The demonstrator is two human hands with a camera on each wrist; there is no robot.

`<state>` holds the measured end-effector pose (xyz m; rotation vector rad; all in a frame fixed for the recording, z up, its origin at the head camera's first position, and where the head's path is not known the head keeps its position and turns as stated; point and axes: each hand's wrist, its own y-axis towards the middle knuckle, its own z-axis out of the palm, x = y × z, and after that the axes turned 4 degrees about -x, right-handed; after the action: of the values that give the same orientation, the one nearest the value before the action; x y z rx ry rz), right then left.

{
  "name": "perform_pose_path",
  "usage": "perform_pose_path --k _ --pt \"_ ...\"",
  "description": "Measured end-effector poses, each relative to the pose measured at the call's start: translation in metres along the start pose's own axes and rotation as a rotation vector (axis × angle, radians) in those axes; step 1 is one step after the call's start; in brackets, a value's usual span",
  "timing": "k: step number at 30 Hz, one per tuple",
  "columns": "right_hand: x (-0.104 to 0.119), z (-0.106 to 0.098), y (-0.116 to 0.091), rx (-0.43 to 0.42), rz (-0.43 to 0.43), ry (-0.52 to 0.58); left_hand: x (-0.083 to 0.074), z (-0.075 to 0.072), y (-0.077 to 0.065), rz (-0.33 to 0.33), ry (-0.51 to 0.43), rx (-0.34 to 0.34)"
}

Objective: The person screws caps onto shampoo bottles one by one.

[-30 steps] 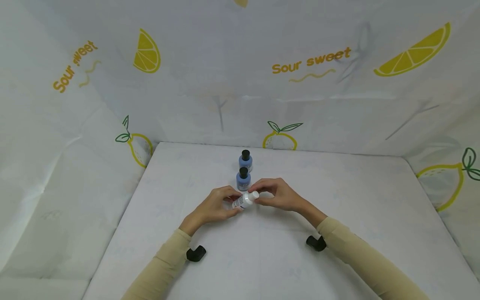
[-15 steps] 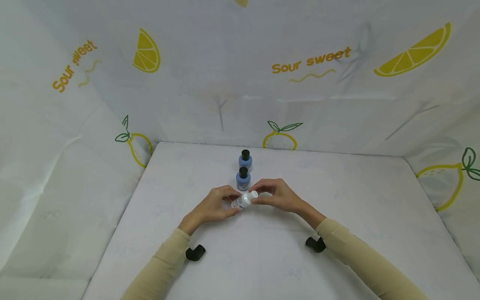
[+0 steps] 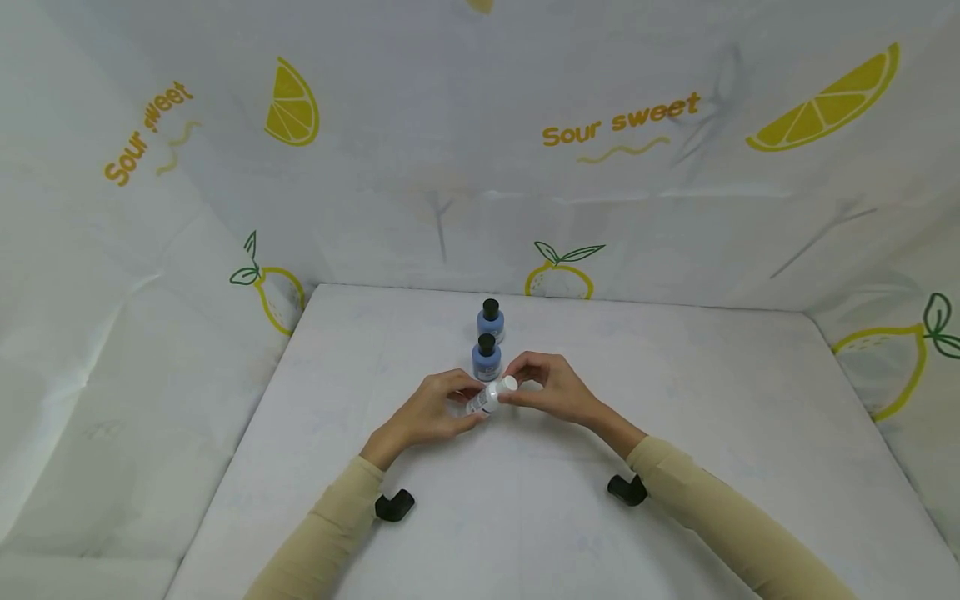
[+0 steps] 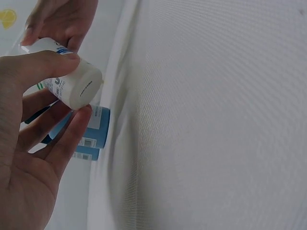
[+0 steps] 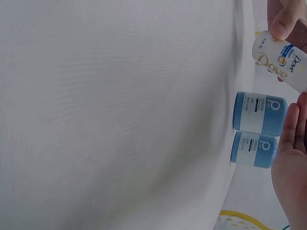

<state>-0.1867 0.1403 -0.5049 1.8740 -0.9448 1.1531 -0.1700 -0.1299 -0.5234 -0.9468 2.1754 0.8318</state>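
My left hand (image 3: 435,408) grips a small white Dove bottle (image 3: 482,402) by its body, thumb on one side and fingers on the other. The bottle is tilted, its white cap (image 3: 510,383) pointing up and to the right, with my right hand (image 3: 557,390) pinching around it. In the left wrist view the base of the bottle (image 4: 87,88) faces the camera. Gold lettering shows on the Dove bottle (image 5: 280,57) in the right wrist view. Just behind the hands stands a blue bottle (image 3: 487,365) with a black cap.
A second blue bottle (image 3: 491,323) with a black cap stands upright behind the first. Both are on a white-covered table (image 3: 675,375). A white backdrop (image 3: 480,167) with lemon prints rises behind it. Black wrist devices (image 3: 394,506) sit by both sleeves.
The white bottle has tilted slightly more upright, its cap rising a little. My right hand has shifted slightly left and up around the cap. The blue bottles have not moved.
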Motion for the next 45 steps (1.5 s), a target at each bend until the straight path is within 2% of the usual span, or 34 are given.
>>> perform_pose_path --k 15,22,29,33,45 --pt "0.001 0.006 -0.002 -0.068 0.049 -0.025 0.000 0.003 -0.001 0.008 -0.001 -0.003" --pt "0.000 0.007 -0.003 -0.073 0.062 -0.024 0.000 0.006 -0.001 0.015 0.008 -0.008" --pt "-0.001 0.007 -0.003 -0.043 0.042 -0.032 0.000 0.006 -0.001 -0.021 0.006 -0.013" --pt "0.001 0.002 -0.003 -0.028 0.035 -0.017 0.002 0.007 0.000 -0.018 0.016 -0.016" --pt "0.003 -0.010 -0.002 -0.110 0.065 0.026 0.011 0.008 0.005 -0.098 -0.003 0.020"
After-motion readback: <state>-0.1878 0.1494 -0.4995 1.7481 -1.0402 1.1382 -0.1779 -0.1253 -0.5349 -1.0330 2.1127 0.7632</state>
